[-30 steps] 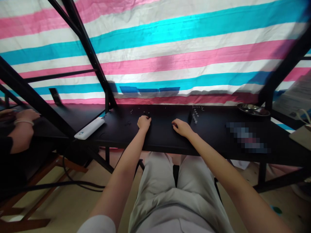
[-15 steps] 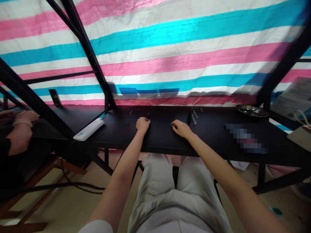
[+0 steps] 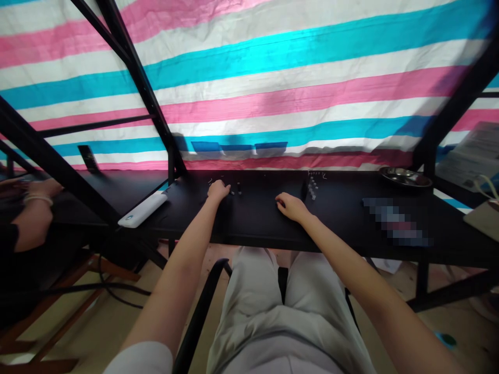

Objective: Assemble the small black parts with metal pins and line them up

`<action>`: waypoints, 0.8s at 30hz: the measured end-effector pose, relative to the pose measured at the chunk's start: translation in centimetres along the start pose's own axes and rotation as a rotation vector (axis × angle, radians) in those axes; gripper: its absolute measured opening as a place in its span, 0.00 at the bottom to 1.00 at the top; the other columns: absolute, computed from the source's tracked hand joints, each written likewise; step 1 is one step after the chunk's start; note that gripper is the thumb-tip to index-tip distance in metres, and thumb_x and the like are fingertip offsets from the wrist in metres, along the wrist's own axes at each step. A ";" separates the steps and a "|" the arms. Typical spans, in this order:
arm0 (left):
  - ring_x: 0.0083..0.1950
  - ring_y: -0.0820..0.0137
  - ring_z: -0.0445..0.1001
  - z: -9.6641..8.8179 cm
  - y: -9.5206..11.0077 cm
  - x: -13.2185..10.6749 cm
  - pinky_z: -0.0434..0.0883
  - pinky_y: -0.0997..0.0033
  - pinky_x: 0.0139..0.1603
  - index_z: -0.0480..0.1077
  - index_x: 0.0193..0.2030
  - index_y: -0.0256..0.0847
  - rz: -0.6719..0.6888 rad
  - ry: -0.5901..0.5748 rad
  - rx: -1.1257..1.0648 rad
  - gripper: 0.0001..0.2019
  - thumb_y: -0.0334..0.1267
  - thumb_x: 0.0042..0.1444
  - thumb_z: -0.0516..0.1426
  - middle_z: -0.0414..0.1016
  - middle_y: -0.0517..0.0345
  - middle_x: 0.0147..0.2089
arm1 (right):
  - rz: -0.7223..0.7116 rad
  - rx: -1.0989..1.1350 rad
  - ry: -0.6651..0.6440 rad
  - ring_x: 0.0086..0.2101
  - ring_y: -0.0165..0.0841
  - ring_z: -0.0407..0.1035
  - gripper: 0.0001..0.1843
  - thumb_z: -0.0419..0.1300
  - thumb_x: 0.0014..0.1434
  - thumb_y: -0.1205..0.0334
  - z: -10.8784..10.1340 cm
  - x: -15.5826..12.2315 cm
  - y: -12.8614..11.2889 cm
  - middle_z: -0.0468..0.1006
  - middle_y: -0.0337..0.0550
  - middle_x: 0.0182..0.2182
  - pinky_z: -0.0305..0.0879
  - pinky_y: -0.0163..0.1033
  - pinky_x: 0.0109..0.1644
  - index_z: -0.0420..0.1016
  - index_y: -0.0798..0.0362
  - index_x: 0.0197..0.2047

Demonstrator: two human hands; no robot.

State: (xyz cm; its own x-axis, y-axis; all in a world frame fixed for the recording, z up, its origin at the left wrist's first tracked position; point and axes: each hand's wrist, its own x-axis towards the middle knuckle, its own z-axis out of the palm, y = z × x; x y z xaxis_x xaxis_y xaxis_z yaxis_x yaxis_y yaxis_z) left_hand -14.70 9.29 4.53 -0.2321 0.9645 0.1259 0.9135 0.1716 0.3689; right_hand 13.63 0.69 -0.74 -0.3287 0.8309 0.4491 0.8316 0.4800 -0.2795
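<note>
See bare left hand [image 3: 219, 191] and bare, curled right hand [image 3: 290, 205] well apart over flat black tabletop [image 3: 257, 218]; can't tell grips. Spot small, dark, narrow piece [image 3: 239, 189] at left's 3 o'clock, small clear pieces [image 3: 312, 188] at right's 2.

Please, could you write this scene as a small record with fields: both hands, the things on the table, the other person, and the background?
Left hand: fingers curled, beside a small dark piece; whether it holds anything is unclear
Right hand: loosely curled at the table, nearest to the small clear pieces
Table: black
Left side: white oblong object
Back right: shiny metal dish
Other person: hand at left edge, pale band on wrist
Background: striped sheet, pink, blue and white
</note>
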 end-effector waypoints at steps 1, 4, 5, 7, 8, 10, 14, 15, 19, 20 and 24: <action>0.53 0.55 0.70 0.1 0.2 0.2 0.68 0.63 0.50 0.71 0.45 0.36 -0.019 -0.012 0.016 0.19 0.48 0.51 0.57 0.73 0.40 0.49 | 0.000 -0.001 0.000 0.35 0.31 0.68 0.11 0.51 0.57 0.65 0.0 0.0 0.0 0.73 0.44 0.37 0.61 0.34 0.38 0.70 0.53 0.42; 0.53 0.53 0.70 0.6 0.6 0.5 0.69 0.63 0.48 0.71 0.45 0.33 -0.062 -0.020 0.049 0.23 0.51 0.49 0.59 0.72 0.35 0.49 | -0.004 -0.001 0.003 0.35 0.31 0.68 0.11 0.51 0.57 0.65 0.0 0.0 0.0 0.73 0.44 0.38 0.61 0.34 0.39 0.70 0.53 0.42; 0.53 0.53 0.71 0.7 0.8 0.7 0.69 0.63 0.48 0.71 0.44 0.33 -0.065 -0.028 0.053 0.23 0.50 0.48 0.59 0.72 0.34 0.49 | -0.006 -0.002 0.005 0.35 0.31 0.68 0.11 0.51 0.57 0.65 0.0 0.0 0.0 0.73 0.44 0.38 0.61 0.34 0.39 0.70 0.53 0.42; 0.51 0.54 0.72 0.8 1.0 1.0 0.70 0.65 0.46 0.72 0.43 0.34 -0.061 -0.062 0.055 0.22 0.48 0.46 0.61 0.74 0.35 0.47 | -0.009 -0.002 0.007 0.35 0.31 0.68 0.11 0.51 0.57 0.65 0.0 0.0 0.0 0.73 0.44 0.38 0.61 0.34 0.39 0.70 0.53 0.42; 0.50 0.55 0.73 0.8 1.2 1.2 0.70 0.66 0.46 0.72 0.42 0.34 -0.058 -0.084 0.058 0.21 0.47 0.44 0.62 0.75 0.36 0.45 | -0.009 -0.003 0.006 0.35 0.31 0.67 0.11 0.51 0.57 0.65 0.0 0.0 0.1 0.73 0.44 0.38 0.61 0.34 0.39 0.71 0.53 0.42; 0.47 0.56 0.75 0.7 1.4 1.6 0.71 0.68 0.44 0.73 0.38 0.34 -0.049 -0.134 0.067 0.17 0.43 0.43 0.63 0.77 0.39 0.39 | -0.006 -0.005 0.000 0.35 0.32 0.67 0.11 0.51 0.57 0.65 0.1 0.0 0.1 0.73 0.44 0.37 0.61 0.35 0.39 0.71 0.53 0.42; 0.39 0.61 0.77 0.2 1.3 2.2 0.71 0.70 0.41 0.74 0.28 0.34 0.009 -0.231 0.060 0.08 0.38 0.44 0.61 0.77 0.46 0.28 | -0.006 -0.004 -0.007 0.35 0.32 0.68 0.11 0.51 0.57 0.65 0.1 0.1 0.3 0.73 0.44 0.38 0.61 0.35 0.39 0.70 0.53 0.42; 0.38 0.62 0.77 0.1 1.1 2.2 0.71 0.70 0.41 0.73 0.26 0.34 0.031 -0.233 0.050 0.07 0.37 0.44 0.60 0.76 0.46 0.26 | -0.007 -0.001 -0.007 0.36 0.32 0.68 0.11 0.51 0.57 0.65 0.1 0.1 0.3 0.73 0.44 0.38 0.61 0.35 0.39 0.70 0.53 0.42; 0.37 0.65 0.75 0.4 0.3 2.0 0.70 0.72 0.40 0.72 0.24 0.35 0.139 -0.130 -0.013 0.08 0.37 0.47 0.57 0.76 0.48 0.28 | -0.005 0.012 -0.002 0.35 0.32 0.68 0.11 0.51 0.58 0.65 0.1 0.0 0.3 0.73 0.45 0.37 0.61 0.35 0.39 0.70 0.53 0.42; 0.37 0.65 0.75 0.6 0.2 2.0 0.70 0.72 0.40 0.72 0.25 0.36 0.165 -0.096 -0.025 0.07 0.37 0.46 0.57 0.77 0.49 0.29 | -0.005 0.015 0.000 0.35 0.32 0.68 0.11 0.51 0.58 0.65 0.1 0.0 0.3 0.73 0.45 0.37 0.61 0.35 0.39 0.70 0.53 0.42; 0.38 0.68 0.74 1.4 -0.2 1.6 0.68 0.75 0.39 0.72 0.30 0.36 0.238 -0.025 -0.037 0.06 0.36 0.45 0.58 0.76 0.51 0.33 | -0.003 0.014 -0.001 0.36 0.32 0.68 0.11 0.51 0.57 0.65 0.1 0.1 0.2 0.73 0.45 0.38 0.61 0.35 0.39 0.70 0.53 0.42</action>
State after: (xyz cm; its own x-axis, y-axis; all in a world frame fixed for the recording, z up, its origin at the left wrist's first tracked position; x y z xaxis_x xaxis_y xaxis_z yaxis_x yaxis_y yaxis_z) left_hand -14.75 11.06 3.40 -0.0030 0.9816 0.1910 0.9286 -0.0682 0.3647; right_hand 13.77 0.88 -0.88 -0.3316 0.8295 0.4494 0.8240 0.4866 -0.2901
